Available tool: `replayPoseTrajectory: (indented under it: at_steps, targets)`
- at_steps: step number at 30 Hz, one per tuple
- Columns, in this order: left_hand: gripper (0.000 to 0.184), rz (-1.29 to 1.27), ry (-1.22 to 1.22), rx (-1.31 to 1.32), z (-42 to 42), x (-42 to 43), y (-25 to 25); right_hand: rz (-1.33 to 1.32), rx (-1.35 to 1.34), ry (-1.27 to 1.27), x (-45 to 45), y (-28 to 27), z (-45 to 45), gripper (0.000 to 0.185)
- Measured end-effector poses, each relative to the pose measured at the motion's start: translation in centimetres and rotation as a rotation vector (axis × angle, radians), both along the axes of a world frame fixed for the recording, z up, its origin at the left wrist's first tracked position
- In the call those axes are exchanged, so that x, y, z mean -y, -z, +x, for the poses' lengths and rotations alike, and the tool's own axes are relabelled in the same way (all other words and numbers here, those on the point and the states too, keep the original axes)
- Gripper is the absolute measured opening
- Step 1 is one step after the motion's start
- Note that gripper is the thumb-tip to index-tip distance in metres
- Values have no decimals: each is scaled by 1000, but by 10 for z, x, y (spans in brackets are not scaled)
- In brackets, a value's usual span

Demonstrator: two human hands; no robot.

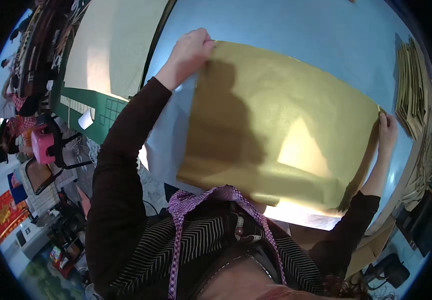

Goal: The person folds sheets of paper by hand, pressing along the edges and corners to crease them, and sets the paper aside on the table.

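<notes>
A large golden-brown sheet of paper (286, 100) spreads over the pale blue tabletop (276, 22) in front of me. My left hand (191, 50) is closed on its far left corner. At the far right corner, the fingers of my right hand (387, 131) pinch the paper's edge. Its near edge bends and curls close to my apron (196, 200). My head and shoulder cast a shadow across the left half of the sheet, while a bright patch of light falls near its middle.
Folded brown paper pieces (410, 90) are stacked at the table's right edge. To the left lie a large pale sheet (111, 45) and a green cutting mat (101, 117). Farther left are a pink stool (42, 145), a chair (40, 175) and several people.
</notes>
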State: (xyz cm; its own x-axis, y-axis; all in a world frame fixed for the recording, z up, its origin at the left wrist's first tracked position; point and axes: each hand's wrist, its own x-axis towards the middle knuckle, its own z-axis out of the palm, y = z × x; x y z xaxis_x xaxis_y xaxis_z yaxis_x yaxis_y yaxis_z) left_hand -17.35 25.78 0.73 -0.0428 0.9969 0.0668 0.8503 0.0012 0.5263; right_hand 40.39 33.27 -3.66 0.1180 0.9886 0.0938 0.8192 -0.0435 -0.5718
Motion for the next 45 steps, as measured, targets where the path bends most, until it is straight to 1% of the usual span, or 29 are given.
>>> replayPoseTrajectory:
  at_steps: [4,7,9,10,11,13,14,17,19,20,22,25,26,27,28,29,30,31,33,34,36,38,39,40,41,42,43,44,45]
  targets:
    - [22,-2,-22,-29,2,0,0,-44,-50,9,-4,6,8,28]
    - [21,-32,-33,-22,0,-2,3,-52,61,9,-4,0,5,29]
    - [23,20,-6,-78,-3,-1,7,-17,113,-11,-1,-2,1,32]
    - [24,-76,-75,-35,2,-1,2,-56,17,16,-3,2,4,35]
    - [24,-77,-88,-32,3,-2,2,-56,30,28,-6,4,10,35]
    - [24,118,-73,-44,2,2,11,-50,77,5,-4,0,3,36]
    - [24,118,-64,-34,3,2,13,7,124,-18,-3,0,2,36]
    - [22,46,-57,-45,6,6,6,-34,88,26,-3,0,0,36]
    - [17,166,23,-99,4,11,13,-1,56,8,-6,6,0,36]
    - [17,167,22,-101,3,13,15,3,72,14,-8,8,1,35]
    - [15,167,3,-196,8,14,17,12,98,36,-8,9,3,35]
    - [15,221,18,-222,17,22,14,38,164,17,-5,7,3,34]
    - [17,262,48,-274,13,24,21,43,212,78,1,1,-8,34]
    - [17,272,72,-257,17,25,18,11,200,88,-1,3,-4,34]
    - [16,325,109,-359,23,29,11,48,144,56,-2,6,-2,34]
    - [18,386,145,-460,24,34,5,47,129,83,-3,6,-4,34]
    - [29,280,167,-527,20,38,9,61,127,60,1,-1,-10,33]
    - [29,299,192,-514,23,41,11,100,120,104,0,4,-8,34]
    - [39,315,71,-692,29,45,14,115,113,73,-4,9,-6,33]
    - [49,221,51,-687,29,46,17,146,99,71,-3,7,-7,31]
    - [49,237,53,-682,28,46,23,194,93,86,5,-3,-11,28]
    - [49,198,37,-692,29,46,22,343,222,102,12,-15,-28,24]
    - [49,214,44,-687,30,46,21,389,222,30,22,-28,-50,22]
    - [50,156,36,-673,31,46,20,489,249,-43,32,-31,-75,22]
    - [52,95,28,-659,32,46,20,549,116,-137,42,-34,-107,18]
    - [52,104,36,-655,32,46,20,594,410,-377,71,-56,-154,13]
    - [51,108,32,-650,32,47,19,570,163,-499,83,-51,-187,13]
    - [51,108,29,-646,33,47,19,505,124,-717,105,-64,-219,16]
    - [51,117,35,-645,33,46,20,231,-260,-702,111,-44,-247,18]
